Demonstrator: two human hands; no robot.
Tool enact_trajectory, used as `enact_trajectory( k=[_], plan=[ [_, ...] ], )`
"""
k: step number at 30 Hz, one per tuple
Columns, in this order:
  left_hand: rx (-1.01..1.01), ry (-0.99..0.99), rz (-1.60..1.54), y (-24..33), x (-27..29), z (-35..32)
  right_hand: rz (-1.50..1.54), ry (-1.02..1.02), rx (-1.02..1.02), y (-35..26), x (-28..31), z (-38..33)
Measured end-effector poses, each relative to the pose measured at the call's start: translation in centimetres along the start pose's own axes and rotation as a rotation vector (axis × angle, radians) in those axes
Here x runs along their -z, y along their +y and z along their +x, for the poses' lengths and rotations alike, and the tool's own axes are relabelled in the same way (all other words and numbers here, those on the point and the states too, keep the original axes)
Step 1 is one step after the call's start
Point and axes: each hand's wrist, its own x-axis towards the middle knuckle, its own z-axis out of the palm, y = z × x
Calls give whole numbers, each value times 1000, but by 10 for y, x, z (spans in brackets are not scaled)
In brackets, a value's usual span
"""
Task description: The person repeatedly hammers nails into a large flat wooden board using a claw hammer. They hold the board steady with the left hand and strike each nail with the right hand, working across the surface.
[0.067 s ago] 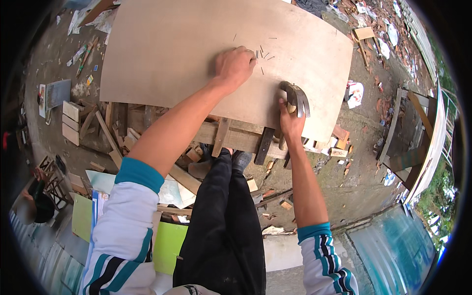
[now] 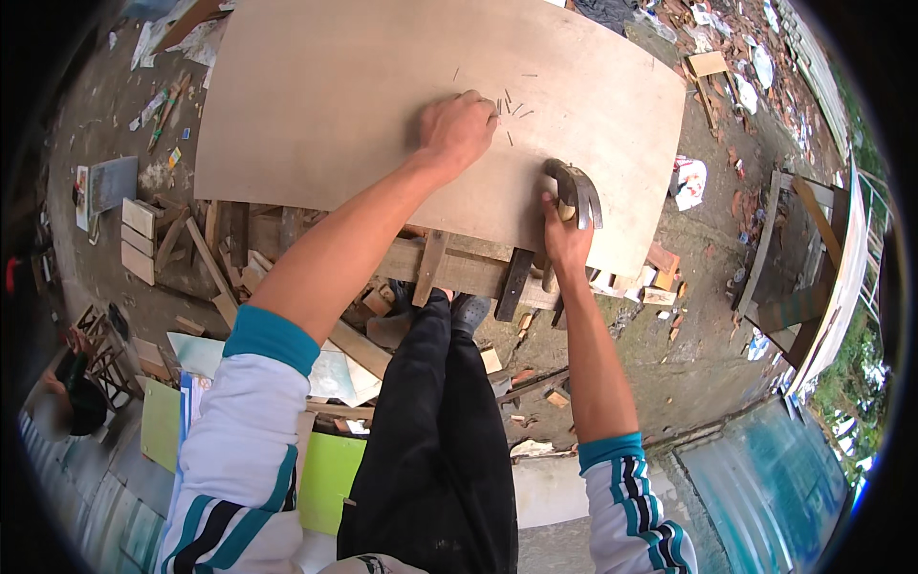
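Observation:
A wide sheet of plywood lies in front of me. Several loose nails are scattered on it, right of centre. Beside their left edge, my left hand rests on the sheet with its fingers curled and pressed together; whatever they hold, if anything, is hidden. My right hand is wrapped round the handle of a claw hammer at the sheet's near right edge. The hammer's dark head shows above that hand, claw toward the right, and the handle's end shows below it.
Wooden legs stick out under the sheet's near edge, close to my feet. Offcuts of wood pile up at the left. A wooden frame stands at the right, and rubble with plastic litter covers the ground at the far right.

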Motion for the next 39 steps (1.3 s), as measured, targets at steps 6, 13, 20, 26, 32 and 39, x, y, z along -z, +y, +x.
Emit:
enact_trajectory(
  k=[6, 13, 20, 26, 32, 39],
  plan=[
    [-254, -104, 284, -14, 2, 23, -43, -19, 13, -7, -6, 10],
    [-138, 35, -46, -9, 17, 103, 49, -8, -34, 14, 5, 6],
    [12, 122, 231, -112, -2, 263, 113, 0, 5, -14, -24, 7],
    [81, 243, 45, -28, 3, 214, 102, 65, -20, -3, 2, 4],
    [68, 224, 307, -67, -2, 229, 81, 75, 91, -11, -14, 5],
    [-285, -37, 83, 18, -17, 122, 136, 73, 38, -6, -5, 3]
  ],
)
